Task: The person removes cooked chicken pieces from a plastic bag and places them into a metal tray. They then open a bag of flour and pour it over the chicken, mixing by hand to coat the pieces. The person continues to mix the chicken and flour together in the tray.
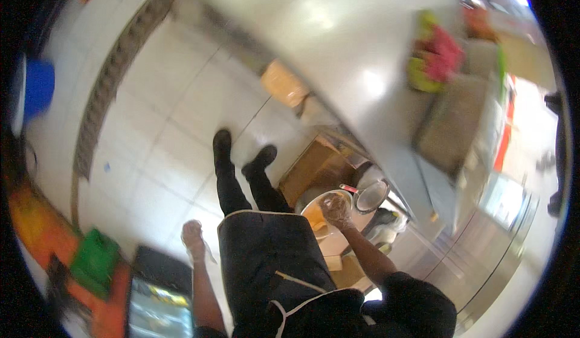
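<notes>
My left hand (193,238), in a clear plastic glove, hangs beside my dark apron (272,252) above the tiled floor. Its fingers look curled in, with nothing visible in them. On the other side, my right hand (336,208), gloved the same way, is over a round white-rimmed container (310,209) with something orange inside. Blur hides whether its fingers hold anything. Right beside that hand is a round strainer or pan (371,196) with a red-ended handle (348,188).
A steel counter (344,52) bears pink and yellow-green cloths (435,59) and a brown block-like item (448,129). Cardboard boxes (312,168) stand below its edge. A drain channel (104,84) crosses the floor. A green crate (95,263) and a glass-topped case (158,306) are at lower left.
</notes>
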### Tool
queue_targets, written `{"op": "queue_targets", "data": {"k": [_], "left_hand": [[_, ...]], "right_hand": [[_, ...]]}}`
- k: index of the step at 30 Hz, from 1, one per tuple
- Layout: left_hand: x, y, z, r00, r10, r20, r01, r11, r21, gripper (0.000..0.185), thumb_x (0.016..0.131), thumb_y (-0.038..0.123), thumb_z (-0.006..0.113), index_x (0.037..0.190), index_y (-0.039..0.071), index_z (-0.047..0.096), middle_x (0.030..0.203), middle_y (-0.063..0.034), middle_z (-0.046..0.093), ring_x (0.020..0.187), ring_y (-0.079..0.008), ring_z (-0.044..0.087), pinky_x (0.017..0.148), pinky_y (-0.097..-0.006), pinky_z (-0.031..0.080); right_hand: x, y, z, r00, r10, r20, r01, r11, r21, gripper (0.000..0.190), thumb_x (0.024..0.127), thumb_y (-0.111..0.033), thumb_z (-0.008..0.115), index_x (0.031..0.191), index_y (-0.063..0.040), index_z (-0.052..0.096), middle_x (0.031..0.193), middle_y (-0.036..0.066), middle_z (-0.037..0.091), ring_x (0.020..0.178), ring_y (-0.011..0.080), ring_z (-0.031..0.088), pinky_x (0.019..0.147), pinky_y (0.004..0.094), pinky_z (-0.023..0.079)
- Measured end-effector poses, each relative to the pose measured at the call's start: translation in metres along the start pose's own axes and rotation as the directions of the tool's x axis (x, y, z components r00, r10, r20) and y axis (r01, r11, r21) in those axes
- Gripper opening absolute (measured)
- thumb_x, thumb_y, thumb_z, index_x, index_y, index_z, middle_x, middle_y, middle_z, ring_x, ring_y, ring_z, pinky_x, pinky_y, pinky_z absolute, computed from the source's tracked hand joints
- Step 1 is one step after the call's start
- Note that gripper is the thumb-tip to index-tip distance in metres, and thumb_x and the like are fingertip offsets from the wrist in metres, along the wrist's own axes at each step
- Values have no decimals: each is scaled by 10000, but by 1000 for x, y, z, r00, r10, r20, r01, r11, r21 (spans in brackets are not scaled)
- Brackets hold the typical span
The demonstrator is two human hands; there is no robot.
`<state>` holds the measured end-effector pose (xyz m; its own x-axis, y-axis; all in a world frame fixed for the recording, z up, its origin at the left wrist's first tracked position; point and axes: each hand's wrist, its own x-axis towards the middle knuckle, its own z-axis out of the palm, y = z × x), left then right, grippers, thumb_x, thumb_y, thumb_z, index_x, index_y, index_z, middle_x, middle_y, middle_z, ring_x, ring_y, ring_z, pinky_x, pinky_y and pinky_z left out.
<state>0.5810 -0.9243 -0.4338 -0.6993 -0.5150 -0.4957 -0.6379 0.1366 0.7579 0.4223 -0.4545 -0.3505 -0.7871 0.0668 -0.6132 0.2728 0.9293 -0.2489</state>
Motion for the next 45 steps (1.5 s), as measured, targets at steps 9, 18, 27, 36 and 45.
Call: {"op": "queue_targets", "data": {"k": [9,18,27,36,45], "left_hand": [[25,404,57,851,503,151,-458,852,-253,245,947,209,646,1019,-21,605,931,-71,605,824,-166,556,762,-307,488],[-118,647,344,231,609,758,-823,538,-182,600,955,345,582,1421,-6,441,1477,-222,411,1336,-339,448,1098,-426,379],[-70,670,553,599,70,798,-756,378,534,691,990,467,453,1523,52,306,1521,-237,336,1379,-334,374,1131,-407,322],[-47,666,526,363,52,930,-396,912,104,551,1021,322,472,1492,56,369,1367,-189,532,1202,-227,554,1023,-364,464],[-75,665,426,431,-53,901,-680,637,363,715,988,589,423,1422,24,480,1312,-219,583,1214,-281,557,1030,-387,441]], "right_hand": [[-124,-119,-265,630,-33,-776,395,873,284,122,843,-137,723,903,-50,662,810,125,668,744,283,666,660,384,529],[5,125,-413,530,303,-792,-138,952,272,393,1019,-353,427,1103,-36,643,922,136,699,762,287,667,868,421,489],[149,134,-401,785,344,-516,64,783,619,560,957,-452,530,1298,-10,577,1150,211,669,1105,337,621,999,423,439],[108,122,-444,951,-98,-293,305,435,847,688,894,-475,650,1353,23,529,1272,207,617,1212,278,564,1038,373,442],[10,119,-388,903,229,-364,198,529,825,690,877,-404,729,1356,41,506,1297,229,600,1250,286,561,1034,379,475]]}}
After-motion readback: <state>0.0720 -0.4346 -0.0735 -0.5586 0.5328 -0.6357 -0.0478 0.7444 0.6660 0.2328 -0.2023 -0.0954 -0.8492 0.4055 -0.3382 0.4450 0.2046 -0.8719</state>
